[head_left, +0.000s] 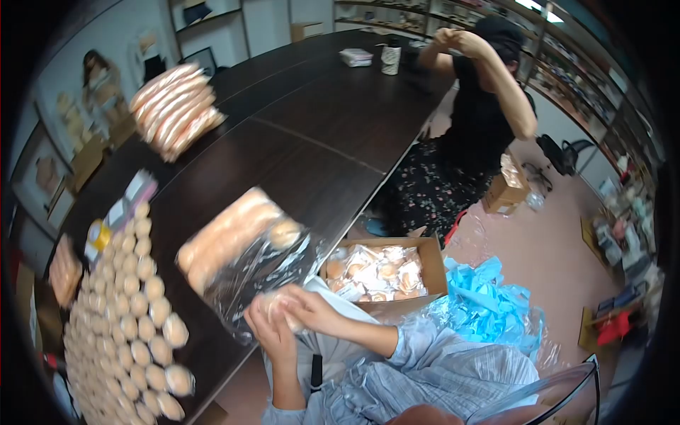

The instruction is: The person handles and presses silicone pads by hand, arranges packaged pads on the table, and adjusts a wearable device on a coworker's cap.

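My left hand [271,331] and my right hand [314,309] meet at the near edge of the dark table [333,120]. Together they grip a small pale round piece [278,306] wrapped in clear plastic. Just above them a clear plastic bag [237,248] of the same beige pieces lies on the table and touches my hands. Several rows of loose round beige pieces [131,312] cover the table to the left of my hands.
An open cardboard box [433,249] of wrapped pieces stands on the floor beside a heap of blue plastic [489,304]. A stack of filled bags [177,110] lies far left. A person in black [482,120] sits opposite, arms raised. Another small box [504,193] stands by them.
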`<state>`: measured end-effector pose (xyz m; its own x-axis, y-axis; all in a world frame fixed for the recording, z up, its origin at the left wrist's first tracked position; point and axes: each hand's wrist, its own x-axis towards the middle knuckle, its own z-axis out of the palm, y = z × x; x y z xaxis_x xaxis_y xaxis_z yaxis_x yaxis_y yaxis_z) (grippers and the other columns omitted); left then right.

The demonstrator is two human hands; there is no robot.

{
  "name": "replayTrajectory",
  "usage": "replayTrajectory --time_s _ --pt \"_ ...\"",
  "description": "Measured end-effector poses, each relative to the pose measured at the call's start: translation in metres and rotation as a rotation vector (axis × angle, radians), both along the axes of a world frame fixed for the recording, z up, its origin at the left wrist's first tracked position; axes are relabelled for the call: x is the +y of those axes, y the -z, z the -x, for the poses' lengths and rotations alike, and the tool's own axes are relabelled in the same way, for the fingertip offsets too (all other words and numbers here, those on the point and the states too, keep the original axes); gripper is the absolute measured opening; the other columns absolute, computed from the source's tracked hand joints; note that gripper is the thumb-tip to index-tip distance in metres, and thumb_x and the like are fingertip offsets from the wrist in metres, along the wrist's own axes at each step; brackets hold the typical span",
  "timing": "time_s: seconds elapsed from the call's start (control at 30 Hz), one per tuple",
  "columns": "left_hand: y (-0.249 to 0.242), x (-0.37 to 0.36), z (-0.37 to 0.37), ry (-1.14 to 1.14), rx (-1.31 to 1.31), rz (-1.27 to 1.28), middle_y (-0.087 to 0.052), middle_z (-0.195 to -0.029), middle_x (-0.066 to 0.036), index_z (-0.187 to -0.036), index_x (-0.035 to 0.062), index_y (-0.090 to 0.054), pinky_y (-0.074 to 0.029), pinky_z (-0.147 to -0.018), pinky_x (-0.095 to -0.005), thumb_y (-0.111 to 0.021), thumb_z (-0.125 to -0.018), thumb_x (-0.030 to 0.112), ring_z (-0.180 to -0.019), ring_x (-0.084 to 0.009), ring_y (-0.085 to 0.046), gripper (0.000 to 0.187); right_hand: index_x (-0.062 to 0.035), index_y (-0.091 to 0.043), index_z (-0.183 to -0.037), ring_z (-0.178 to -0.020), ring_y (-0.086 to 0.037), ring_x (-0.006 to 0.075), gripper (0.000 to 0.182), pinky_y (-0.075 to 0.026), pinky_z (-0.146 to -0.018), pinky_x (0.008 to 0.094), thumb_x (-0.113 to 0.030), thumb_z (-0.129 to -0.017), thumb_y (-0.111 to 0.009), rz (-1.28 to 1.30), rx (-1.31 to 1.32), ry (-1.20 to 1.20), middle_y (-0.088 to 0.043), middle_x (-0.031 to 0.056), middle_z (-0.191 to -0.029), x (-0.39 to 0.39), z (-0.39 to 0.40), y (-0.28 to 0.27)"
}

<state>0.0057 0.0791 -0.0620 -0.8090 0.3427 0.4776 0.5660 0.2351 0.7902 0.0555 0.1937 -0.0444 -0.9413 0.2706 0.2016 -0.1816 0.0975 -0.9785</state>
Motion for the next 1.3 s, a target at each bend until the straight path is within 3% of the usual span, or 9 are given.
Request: replayTrajectory --time_s 0.3,0.47,0.6,0.8,0.83,0.9,1.1,1.23,1.3 --pt "0.007 0.026 -0.016 0.056 -0.413 -0.332 -0.053 -0.097 -0.016 -0.112 -0.002 -0.047 -0.042 -0.08 -0.0363 -0.045 -0.09 0.017 -0.082 -0.0268 -0.053 0.029 -0.0022 -0.052 -0.113 -0.087 -0.056 0.0138 0.025 -0.044 -0.075 0.0223 -0.012 -0.091 -0.05 0.179 0.054 0.253 -0.058 0.0078 -0.098 0.0 -0.003 0.022" --pt "-0.01 0.015 -0.012 -0.015 0.018 0.091 -0.053 -0.097 -0.016 -0.109 -0.0012 -0.045 -0.042 -0.077 -0.0356 -0.043 -0.091 0.021 -0.081 -0.0245 -0.052 0.029 -0.0017 -0.053 -0.114 -0.091 -0.055 0.0159 0.025 -0.044 -0.079 0.0245 -0.012 -0.091 -0.05 0.071 -0.12 0.083 -0.057 0.0091 -0.105 0.009 -0.008 0.012" --pt "-0.004 0.008 -0.02 0.114 -0.409 0.049 -0.052 -0.099 -0.016 -0.111 -0.0008 -0.043 -0.041 -0.079 -0.0341 -0.043 -0.091 0.023 -0.084 -0.0236 -0.051 0.031 -0.0019 -0.053 -0.115 -0.093 -0.056 0.0177 0.026 -0.044 -0.079 0.0261 -0.01 -0.09 -0.049 -0.048 0.026 0.192 -0.056 0.0103 -0.107 0.007 -0.01 0.018" --pt "-0.008 0.004 -0.02 0.048 -0.574 -0.159 -0.046 -0.113 -0.016 -0.123 -0.0013 -0.037 -0.036 -0.092 -0.0336 -0.044 -0.092 0.024 -0.102 -0.0242 -0.046 0.04 0.0004 -0.055 -0.106 -0.075 -0.05 0.0182 0.021 -0.042 -0.068 0.0277 -0.003 -0.087 -0.048 -0.196 0.075 0.223 -0.054 0.0104 -0.092 0.0 -0.006 0.009" --pt "-0.011 0.0 -0.023 -0.082 -0.584 -0.141 -0.046 -0.113 -0.016 -0.123 -0.0013 -0.037 -0.036 -0.092 -0.0336 -0.044 -0.092 0.024 -0.102 -0.0242 -0.046 0.04 -0.0013 -0.052 -0.109 -0.077 -0.053 0.0273 0.025 -0.045 -0.069 0.0341 -0.002 -0.085 -0.047 -0.303 0.082 0.18 -0.054 0.0146 -0.097 -0.004 -0.005 0.009" --pt "-0.013 -0.002 -0.024 0.037 -0.496 -0.149 -0.046 -0.113 -0.016 -0.121 -0.0015 -0.039 -0.037 -0.09 -0.0342 -0.043 -0.092 0.021 -0.1 -0.0252 -0.047 0.037 -0.0011 -0.05 -0.11 -0.078 -0.052 0.0293 0.026 -0.045 -0.069 0.0353 -0.004 -0.085 -0.047 -0.396 0.116 0.149 -0.053 0.0161 -0.096 -0.016 0.002 0.016" --pt "-0.035 -0.077 0.009 0.114 -0.455 -0.056 -0.046 -0.112 -0.016 -0.12 -0.0008 -0.04 -0.038 -0.088 -0.034 -0.044 -0.086 0.012 -0.099 -0.0259 -0.048 0.037 0.0019 -0.046 -0.117 -0.081 -0.051 0.0197 0.03 -0.043 -0.07 0.0294 -0.009 -0.089 -0.04 0.091 -0.021 -0.141 -0.048 0.0148 -0.109 -0.036 0.014 -0.012" --pt "-0.043 -0.151 0.049 -0.307 -0.196 0.284 -0.05 -0.11 -0.013 -0.12 0.0004 -0.041 -0.043 -0.081 -0.0294 -0.047 -0.085 0.005 -0.093 -0.0202 -0.051 0.036 0.0017 -0.051 -0.111 -0.08 -0.051 0.0178 0.025 -0.042 -0.068 0.0273 -0.008 -0.089 -0.042 -0.093 0.017 -0.172 -0.049 0.0138 -0.108 -0.02 0.018 -0.014" --pt "-0.028 -0.176 0.063 -0.406 -0.095 0.401 -0.055 -0.1 -0.018 -0.118 -0.0005 -0.043 -0.046 -0.074 -0.0376 -0.05 -0.083 0.009 -0.085 -0.0325 -0.057 0.037 0.0014 -0.053 -0.108 -0.078 -0.051 0.0183 0.023 -0.042 -0.068 0.0273 -0.006 -0.088 -0.044 -0.117 0.013 -0.126 -0.05 0.0137 -0.107 -0.014 0.017 -0.012"
